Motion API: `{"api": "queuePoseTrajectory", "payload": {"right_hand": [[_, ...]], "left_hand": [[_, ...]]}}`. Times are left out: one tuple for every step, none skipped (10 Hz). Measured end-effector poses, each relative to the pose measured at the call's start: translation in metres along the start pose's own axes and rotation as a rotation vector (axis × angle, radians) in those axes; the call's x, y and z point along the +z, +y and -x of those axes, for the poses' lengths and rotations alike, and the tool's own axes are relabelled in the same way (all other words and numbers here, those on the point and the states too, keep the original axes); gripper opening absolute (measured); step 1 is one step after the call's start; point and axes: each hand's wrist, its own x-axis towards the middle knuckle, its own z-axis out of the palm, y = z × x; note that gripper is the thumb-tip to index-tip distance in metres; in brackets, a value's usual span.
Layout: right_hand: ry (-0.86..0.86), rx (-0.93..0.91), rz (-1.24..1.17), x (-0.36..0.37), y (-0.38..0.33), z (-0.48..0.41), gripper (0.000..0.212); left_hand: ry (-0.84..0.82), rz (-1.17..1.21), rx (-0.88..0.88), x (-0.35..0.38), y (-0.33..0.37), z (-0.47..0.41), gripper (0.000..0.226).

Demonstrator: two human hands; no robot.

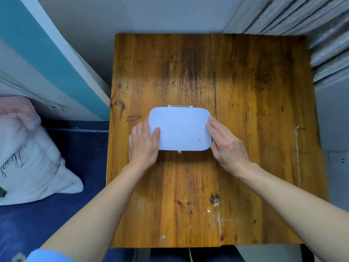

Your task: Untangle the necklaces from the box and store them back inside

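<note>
A pale lilac box (181, 129) with rounded corners lies closed in the middle of the wooden table (255, 91). Its hinge faces away from me and a small metal clasp (178, 152) sits on its near edge. My left hand (144, 143) holds the box's left end, thumb on the lid and fingers down the side. My right hand (226, 144) holds the right end the same way. No necklace is in sight; the inside of the box is hidden.
A thin string or chain (297, 148) lies along the table's right side. A white and pink pillow (28, 154) rests on blue bedding (79, 167) to the left. Grey slats (321, 35) stand at the back right.
</note>
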Motion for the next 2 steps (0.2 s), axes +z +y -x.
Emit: {"api": "queuePoseTrajectory", "payload": {"right_hand": [[-0.103,0.048,0.022,0.001,-0.004,0.007,0.062],[-0.179,0.08,0.044,-0.014,-0.007,-0.001,0.061]], "left_hand": [[0.003,-0.113,-0.028,0.004,-0.003,0.003,0.063],[-0.009,-0.154,-0.061,0.005,-0.002,0.001,0.067]]}}
